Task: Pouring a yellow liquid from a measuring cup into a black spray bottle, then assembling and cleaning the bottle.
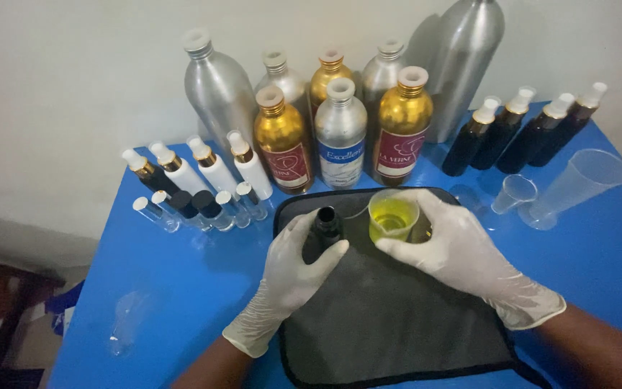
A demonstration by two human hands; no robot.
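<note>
**Gloved hands at the dark mat**

We are seeing two gold bottles [282, 140] with red labels flanking a silver bottle [340, 133] with a blue band, standing behind the dark mat [390, 317] on the blue surface [167, 288]. The left hand [289, 277] is closing its grip around a small black bottle [323, 229]. Just beside it, the right hand [455, 252] is gripping a clear cup [393, 215] of yellow liquid.

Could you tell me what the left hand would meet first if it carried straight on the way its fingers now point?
The left hand, wrapped around the small black bottle, points up and to the right. Going straight on, it would probably first meet the clear cup of yellow liquid held by the right hand, though depth is uncertain.
</note>
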